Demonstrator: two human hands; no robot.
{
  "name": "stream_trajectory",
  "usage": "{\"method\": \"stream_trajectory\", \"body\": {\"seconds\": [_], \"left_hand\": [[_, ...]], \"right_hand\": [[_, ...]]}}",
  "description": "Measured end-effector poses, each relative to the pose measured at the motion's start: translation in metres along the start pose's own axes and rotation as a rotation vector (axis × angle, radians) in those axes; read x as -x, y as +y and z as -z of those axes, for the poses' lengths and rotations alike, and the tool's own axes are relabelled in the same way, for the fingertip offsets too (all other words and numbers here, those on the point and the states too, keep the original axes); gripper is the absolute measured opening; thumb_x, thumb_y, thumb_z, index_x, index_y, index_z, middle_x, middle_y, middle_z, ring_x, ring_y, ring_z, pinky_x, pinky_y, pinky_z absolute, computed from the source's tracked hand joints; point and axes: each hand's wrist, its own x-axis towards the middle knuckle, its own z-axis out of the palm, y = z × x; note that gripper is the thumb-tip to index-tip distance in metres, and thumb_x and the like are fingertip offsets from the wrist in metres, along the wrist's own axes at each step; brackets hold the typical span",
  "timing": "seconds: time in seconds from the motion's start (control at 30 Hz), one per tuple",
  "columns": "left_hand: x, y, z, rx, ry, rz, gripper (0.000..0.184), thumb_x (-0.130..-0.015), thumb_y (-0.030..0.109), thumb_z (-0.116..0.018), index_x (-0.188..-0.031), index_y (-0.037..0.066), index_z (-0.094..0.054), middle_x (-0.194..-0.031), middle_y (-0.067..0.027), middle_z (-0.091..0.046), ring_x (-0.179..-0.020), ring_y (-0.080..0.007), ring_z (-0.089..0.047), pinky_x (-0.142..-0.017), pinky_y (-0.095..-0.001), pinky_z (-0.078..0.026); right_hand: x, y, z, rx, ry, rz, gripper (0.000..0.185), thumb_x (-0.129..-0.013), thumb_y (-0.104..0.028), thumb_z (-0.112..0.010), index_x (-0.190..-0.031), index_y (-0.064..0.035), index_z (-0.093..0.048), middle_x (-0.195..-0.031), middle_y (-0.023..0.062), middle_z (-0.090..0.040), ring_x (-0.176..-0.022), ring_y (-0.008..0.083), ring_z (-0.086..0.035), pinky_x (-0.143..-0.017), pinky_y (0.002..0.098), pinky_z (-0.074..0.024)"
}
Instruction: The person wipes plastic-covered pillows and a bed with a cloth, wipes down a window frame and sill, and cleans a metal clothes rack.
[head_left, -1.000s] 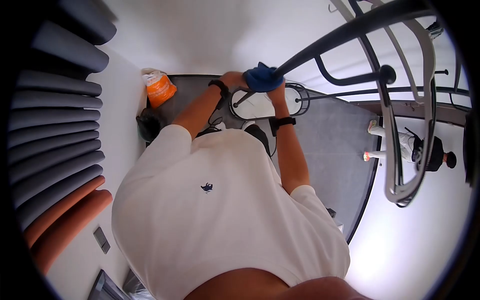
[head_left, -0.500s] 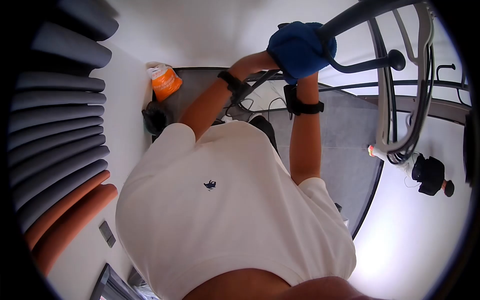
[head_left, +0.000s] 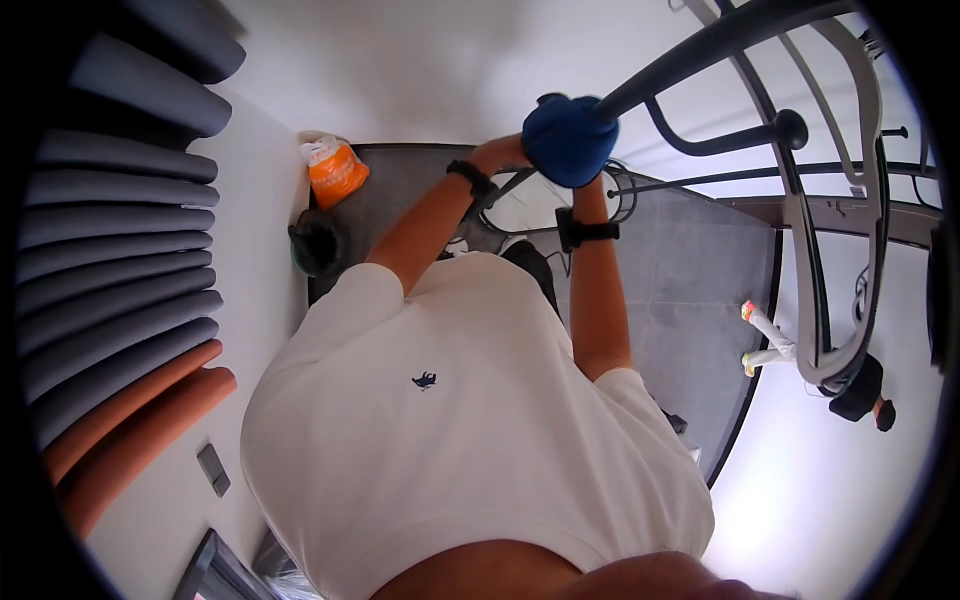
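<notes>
The left hand (head_left: 508, 152) and right hand (head_left: 594, 188) meet at the blue cloth (head_left: 568, 142), bunched about the dark pole (head_left: 690, 65); hidden fingers leave their closure indeterminable. Sliding the cloth rightward could snag it on the hook (head_left: 712, 146). Farther right, a looped frame (head_left: 806, 270) obstructs; left of the hands sits an orange bag (head_left: 337, 175).

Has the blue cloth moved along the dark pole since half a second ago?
Yes, the blue cloth has moved down the dark pole, away from its curved hook.

head cam, facing fwd + down, close range
</notes>
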Motion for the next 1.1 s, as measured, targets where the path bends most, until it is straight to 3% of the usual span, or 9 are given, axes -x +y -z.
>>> {"method": "stream_trajectory", "body": {"seconds": [0.2,0.27,0.37,0.47,0.6,0.63,0.67,0.73,1.1], "left_hand": [[-0.019,-0.065,-0.016,-0.202,0.007,0.022,0.036,-0.082,0.023,-0.072,-0.110,0.001,-0.066,-0.107,-0.0110,-0.067,-0.099,-0.0160,-0.056,-0.090,-0.0321,-0.047],[-0.003,-0.025,0.000,-0.088,0.061,0.132,0.036,-0.080,0.019,-0.071,-0.110,0.001,-0.064,-0.106,-0.0122,-0.067,-0.101,-0.0188,-0.058,-0.089,-0.0326,-0.046],[0.016,0.005,0.017,-0.105,0.130,0.142,0.039,-0.080,0.013,-0.068,-0.116,0.001,-0.058,-0.108,-0.0116,-0.066,-0.103,-0.0202,-0.059,-0.089,-0.0333,-0.047],[0.042,0.082,0.039,-0.004,0.186,0.003,0.046,-0.082,0.009,-0.066,-0.123,0.000,-0.050,-0.112,-0.0110,-0.064,-0.106,-0.0216,-0.059,-0.091,-0.0347,-0.046],[0.058,0.145,0.046,-0.038,0.420,-0.638,0.054,-0.082,0.004,-0.067,-0.132,0.000,-0.045,-0.114,-0.0106,-0.063,-0.107,-0.0199,-0.059,-0.094,-0.0345,-0.045],[0.063,0.161,0.046,0.047,0.410,-0.684,0.058,-0.080,0.004,-0.068,-0.133,0.001,-0.045,-0.114,-0.0109,-0.063,-0.108,-0.0192,-0.059,-0.096,-0.0329,-0.045],[0.066,0.170,0.047,0.050,0.405,-0.685,0.058,-0.080,0.004,-0.068,-0.133,0.001,-0.045,-0.114,-0.0109,-0.063,-0.108,-0.0192,-0.059,-0.096,-0.0329,-0.045],[0.068,0.183,0.048,-0.021,0.459,-0.689,0.059,-0.080,0.002,-0.068,-0.134,0.000,-0.045,-0.117,-0.0121,-0.062,-0.112,-0.0206,-0.059,-0.100,-0.0331,-0.044],[0.035,0.140,0.041,-0.137,0.441,-0.454,0.059,-0.086,0.010,-0.062,-0.140,0.002,-0.039,-0.126,-0.0168,-0.056,-0.116,-0.0237,-0.056,-0.100,-0.0343,-0.042]], "right_hand": [[0.041,0.067,0.026,-0.483,0.063,-0.152,0.031,-0.096,-0.024,-0.049,-0.118,-0.0023,-0.055,-0.114,0.0151,-0.065,-0.104,0.0308,-0.064,-0.094,0.0375,-0.0502],[0.038,0.035,-0.014,1.037,0.102,0.017,0.030,-0.093,-0.022,-0.055,-0.113,0.0001,-0.061,-0.108,0.0135,-0.068,-0.102,0.0276,-0.065,-0.090,0.0339,-0.0493],[0.039,0.049,-0.010,0.777,0.390,0.084,0.027,-0.085,-0.015,-0.063,-0.105,0.0033,-0.064,-0.094,0.0102,-0.069,-0.089,0.0197,-0.066,-0.080,0.0301,-0.0493],[0.016,-0.022,-0.050,0.761,0.287,0.341,0.024,-0.084,-0.009,-0.064,-0.103,0.0054,-0.065,-0.089,0.0091,-0.068,-0.080,0.0161,-0.065,-0.076,0.0280,-0.0491],[-0.011,-0.129,-0.128,0.640,0.095,0.707,0.019,-0.083,0.002,-0.060,-0.101,0.0066,-0.066,-0.086,0.0089,-0.066,-0.075,0.0143,-0.062,-0.069,0.0277,-0.0478],[-0.019,-0.147,-0.135,1.020,0.056,0.902,0.019,-0.085,0.002,-0.057,-0.101,0.0061,-0.066,-0.086,0.0090,-0.066,-0.075,0.0146,-0.062,-0.068,0.0277,-0.0481],[-0.017,-0.127,-0.128,0.575,0.148,0.666,0.018,-0.087,-0.002,-0.058,-0.102,0.0042,-0.066,-0.087,0.0090,-0.066,-0.075,0.0169,-0.063,-0.069,0.0294,-0.0486],[-0.038,-0.104,-0.113,0.890,0.246,0.965,0.021,-0.089,-0.008,-0.060,-0.106,0.0026,-0.065,-0.090,0.0093,-0.067,-0.078,0.0208,-0.065,-0.070,0.0313,-0.0491],[-0.024,-0.045,-0.078,0.653,0.375,0.513,0.019,-0.084,-0.009,-0.062,-0.098,0.0036,-0.062,-0.088,0.0099,-0.066,-0.081,0.0207,-0.063,-0.075,0.0325,-0.0489]]}}
